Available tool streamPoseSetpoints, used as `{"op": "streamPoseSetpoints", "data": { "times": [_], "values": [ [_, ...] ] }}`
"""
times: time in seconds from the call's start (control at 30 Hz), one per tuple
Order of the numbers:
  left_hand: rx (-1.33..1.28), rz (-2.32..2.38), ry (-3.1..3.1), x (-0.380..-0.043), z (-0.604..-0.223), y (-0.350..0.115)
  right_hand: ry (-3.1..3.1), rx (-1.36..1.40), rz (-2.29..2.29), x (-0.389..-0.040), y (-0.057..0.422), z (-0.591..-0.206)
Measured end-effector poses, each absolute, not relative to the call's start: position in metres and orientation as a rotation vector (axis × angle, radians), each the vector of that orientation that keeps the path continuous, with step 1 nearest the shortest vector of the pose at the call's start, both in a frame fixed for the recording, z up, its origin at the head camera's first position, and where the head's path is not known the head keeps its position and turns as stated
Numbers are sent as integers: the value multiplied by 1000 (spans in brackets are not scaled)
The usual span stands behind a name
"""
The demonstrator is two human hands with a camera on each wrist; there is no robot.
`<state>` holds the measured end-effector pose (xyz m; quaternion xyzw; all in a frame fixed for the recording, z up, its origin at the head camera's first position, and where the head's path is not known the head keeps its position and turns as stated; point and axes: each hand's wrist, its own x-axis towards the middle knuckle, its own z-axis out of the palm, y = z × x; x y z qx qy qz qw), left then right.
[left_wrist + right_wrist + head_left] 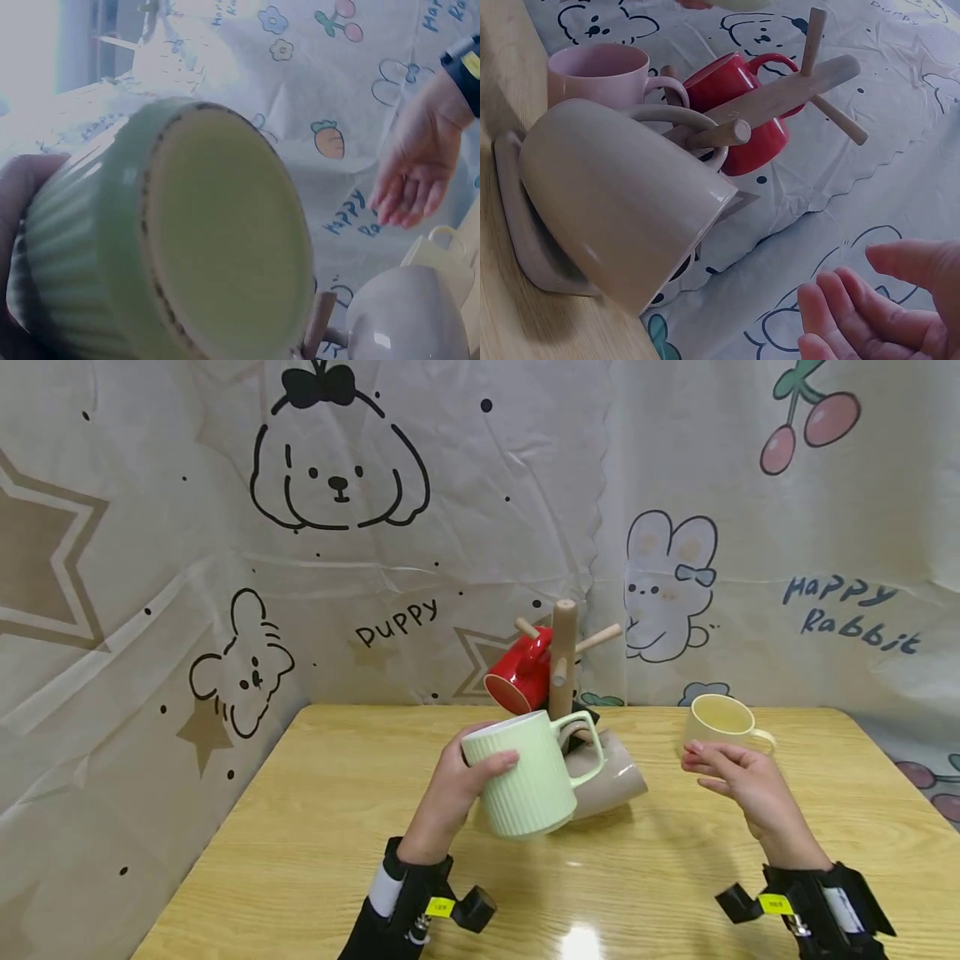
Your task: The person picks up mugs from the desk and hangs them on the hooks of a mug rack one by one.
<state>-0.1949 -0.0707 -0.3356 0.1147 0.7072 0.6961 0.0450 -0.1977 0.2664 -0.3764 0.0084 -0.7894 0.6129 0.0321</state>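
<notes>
My left hand [450, 793] grips a pale green ribbed mug [525, 781] round its body, thumb on the near side. The mug is tilted in front of a wooden mug tree [562, 652], its handle pointing right; its underside faces the left wrist view. A red mug [517, 675] hangs on the tree's left. A grey-beige mug [615, 195] hangs tilted on a lower peg, and a pink mug [600, 82] is behind it in the right wrist view. My right hand [750, 785] holds nothing, fingers loosely bent, in front of a yellow mug [718, 718].
The wooden table [315, 827] meets a cloth backdrop [480, 527] with printed animals at its far edge. Bare pegs [600, 637] stick out from the upper part of the tree. The tree's base [544, 270] shows under the grey-beige mug in the right wrist view.
</notes>
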Motion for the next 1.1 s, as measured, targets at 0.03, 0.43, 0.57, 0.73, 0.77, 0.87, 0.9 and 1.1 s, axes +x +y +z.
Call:
{"op": "streamPoseSetpoints", "data": {
  "times": [0.03, 0.43, 0.57, 0.73, 0.77, 0.87, 0.9, 1.1],
  "values": [
    [377, 2167, 2132, -195, -335, -71, -2450, 26, 1872, -199, 266, -377],
    [333, 2640, 1764, -201, -341, -58, -2502, 11, 1850, -201, 265, -378],
    [302, 2650, 1782, -207, -340, -51, -2505, 9, 1841, -201, 266, -377],
    [269, 2664, 1814, -215, -343, -42, -2509, 14, 1836, -202, 265, -377],
    [253, 2667, 1823, -217, -344, -41, -2512, 13, 1835, -202, 265, -377],
    [205, 2654, 1858, -221, -349, -37, -2525, 10, 1835, -202, 264, -378],
    [191, 2647, 1873, -221, -350, -36, -2527, 8, 1836, -202, 264, -379],
    [115, 2634, 1945, -224, -354, -28, -2544, -1, 1820, -203, 265, -380]
  ]
}}
